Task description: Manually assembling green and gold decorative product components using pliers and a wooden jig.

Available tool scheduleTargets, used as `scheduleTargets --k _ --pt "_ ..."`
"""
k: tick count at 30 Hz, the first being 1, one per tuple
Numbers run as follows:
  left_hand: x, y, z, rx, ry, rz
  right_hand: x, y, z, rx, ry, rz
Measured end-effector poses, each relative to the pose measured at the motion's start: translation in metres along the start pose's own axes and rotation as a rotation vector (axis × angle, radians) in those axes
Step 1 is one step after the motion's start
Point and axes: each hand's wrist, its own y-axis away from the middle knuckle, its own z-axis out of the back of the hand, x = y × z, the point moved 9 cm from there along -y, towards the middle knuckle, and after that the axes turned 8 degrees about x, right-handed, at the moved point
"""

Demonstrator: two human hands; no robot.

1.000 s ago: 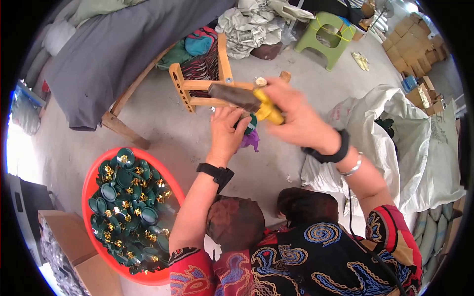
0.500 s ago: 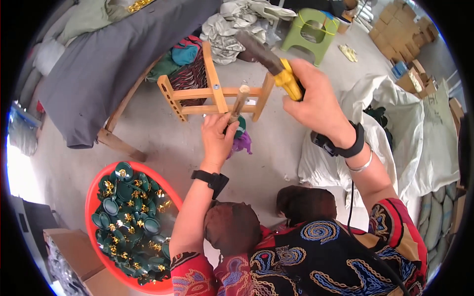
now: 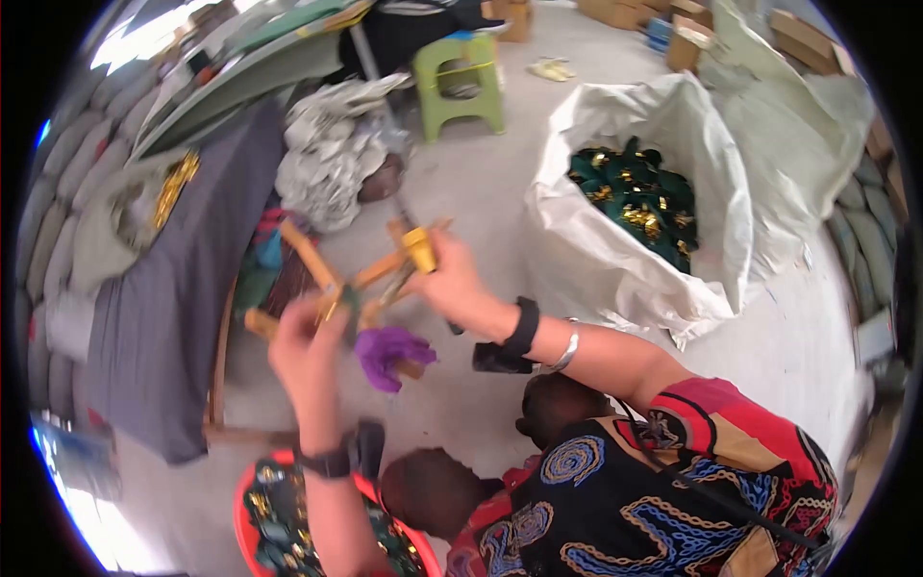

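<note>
My left hand (image 3: 312, 351), smeared by motion, is closed with fingertips pinched on a small dark green piece with a gold bit (image 3: 344, 304). My right hand (image 3: 457, 279) grips a yellow-handled tool (image 3: 418, 248); its dark, narrow far end is blurred, so I cannot tell its exact kind. Between my hands is a wooden stand (image 3: 312, 258) of pale bars. A wooden stick (image 3: 392, 287) slants up by my right fingers; whether they touch it I cannot tell. Purple cloth (image 3: 389, 356) is bunched at the stand's near side.
At lower left, a red basin (image 3: 248, 524) holds several green-and-gold pieces. A large white sack (image 3: 711, 173) on the right contains more of them. A dark grey cloth-covered table (image 3: 163, 356) stands at left; a green stool (image 3: 461, 82) is at the back.
The view has swung right, bringing the sack's contents into sight. My left hand has left the stick and now pinches a green piece. My right hand has lowered the tool toward the stand.
</note>
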Motion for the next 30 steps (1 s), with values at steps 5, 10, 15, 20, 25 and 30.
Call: scheduleTargets --k 5,10,15,20,25,30 --pt "-0.129 -0.068 -0.155 0.226 0.055 -0.348 -0.074 0.047 -0.024 0.614 -0.237 0.0" --pt "-0.125 -0.017 -0.105 -0.02 -0.259 -0.586 -0.04 0.052 0.008 0.374 -0.082 0.073" --pt "0.028 0.161 0.135 -0.579 -0.797 0.009 -0.012 0.063 -0.027 0.379 -0.381 -0.153" --pt "0.087 0.416 0.29 -0.885 -1.389 0.65 -0.017 0.061 -0.037 0.447 -0.385 -0.159" --pt "0.111 0.483 0.327 -0.743 -1.466 0.94 -0.025 0.061 -0.05 0.488 -0.286 -0.23" --pt "0.121 0.47 0.356 -0.593 -1.214 0.996 -0.017 0.061 -0.06 0.484 -0.192 -0.213"
